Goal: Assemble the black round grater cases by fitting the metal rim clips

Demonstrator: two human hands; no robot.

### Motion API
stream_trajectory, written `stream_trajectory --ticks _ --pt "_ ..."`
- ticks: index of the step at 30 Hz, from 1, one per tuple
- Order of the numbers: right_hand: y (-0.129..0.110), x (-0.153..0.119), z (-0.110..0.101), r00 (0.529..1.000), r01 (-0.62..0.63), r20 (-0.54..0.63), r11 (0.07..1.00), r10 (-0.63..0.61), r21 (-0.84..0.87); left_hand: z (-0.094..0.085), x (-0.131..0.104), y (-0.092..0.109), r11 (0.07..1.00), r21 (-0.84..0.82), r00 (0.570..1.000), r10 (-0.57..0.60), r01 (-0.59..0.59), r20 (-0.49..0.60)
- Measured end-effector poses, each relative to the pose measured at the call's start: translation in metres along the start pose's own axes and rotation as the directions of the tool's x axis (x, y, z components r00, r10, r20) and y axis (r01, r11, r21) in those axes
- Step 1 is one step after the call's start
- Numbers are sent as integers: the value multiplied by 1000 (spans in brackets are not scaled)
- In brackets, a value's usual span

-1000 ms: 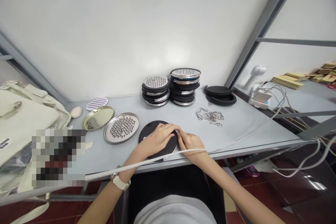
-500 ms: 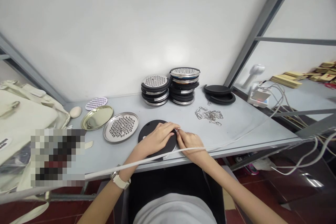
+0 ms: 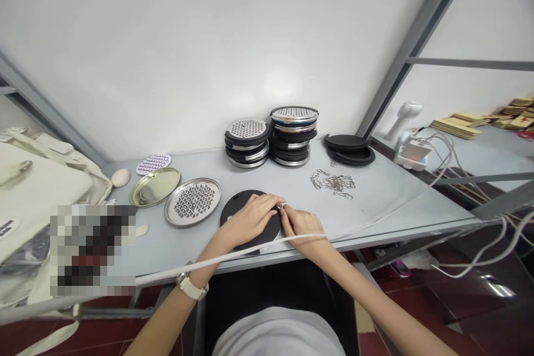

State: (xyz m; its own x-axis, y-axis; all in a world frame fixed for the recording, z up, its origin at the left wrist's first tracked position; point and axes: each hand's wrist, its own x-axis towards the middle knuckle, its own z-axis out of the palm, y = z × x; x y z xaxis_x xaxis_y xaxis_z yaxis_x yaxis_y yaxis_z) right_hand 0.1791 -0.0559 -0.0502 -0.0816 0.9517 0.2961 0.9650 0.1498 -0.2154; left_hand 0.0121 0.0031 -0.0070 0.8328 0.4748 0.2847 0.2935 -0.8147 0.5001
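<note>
A round black disc (image 3: pixel 234 203) lies at the table's front edge, with a bit of silver rim showing at its lower right. Across its top rests my left hand (image 3: pixel 252 214), fingers together and pointing right. At the disc's right edge my right hand (image 3: pixel 301 225) is closed, thumb and index finger pinching a small shiny metal piece, too small to make out fully. The fingertips of both hands almost meet there. Left of the disc is a silver grater plate (image 3: pixel 192 202). Behind my right hand lies a pile of metal clips (image 3: pixel 334 182).
Two stacks of graters, left (image 3: pixel 247 143) and right (image 3: pixel 293 136), stand by the wall. Black rings (image 3: pixel 350 150) lie right of them. A gold lid (image 3: pixel 154 187) and a white bag (image 3: pixel 37 178) are at left. A white cable (image 3: pixel 233 256) crosses before my wrists.
</note>
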Motion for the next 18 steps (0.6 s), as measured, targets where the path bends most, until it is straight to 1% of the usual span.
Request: stream_trajectory --ticks 4,6,13,18 --pt "-1 1 -3 998 -60 7 995 60 73 1 0 -1 1000 3 1000 4 -4 -9" --pt "-1 1 -4 997 -71 20 994 69 86 1 0 -1 1000 3 1000 5 -5 -12" --pt "2 1 -4 999 3 46 998 -6 67 2 0 -2 1000 -9 1000 11 -11 -15" --pt "2 1 -5 997 25 66 999 -28 38 3 0 -3 1000 -20 1000 4 -4 -17"
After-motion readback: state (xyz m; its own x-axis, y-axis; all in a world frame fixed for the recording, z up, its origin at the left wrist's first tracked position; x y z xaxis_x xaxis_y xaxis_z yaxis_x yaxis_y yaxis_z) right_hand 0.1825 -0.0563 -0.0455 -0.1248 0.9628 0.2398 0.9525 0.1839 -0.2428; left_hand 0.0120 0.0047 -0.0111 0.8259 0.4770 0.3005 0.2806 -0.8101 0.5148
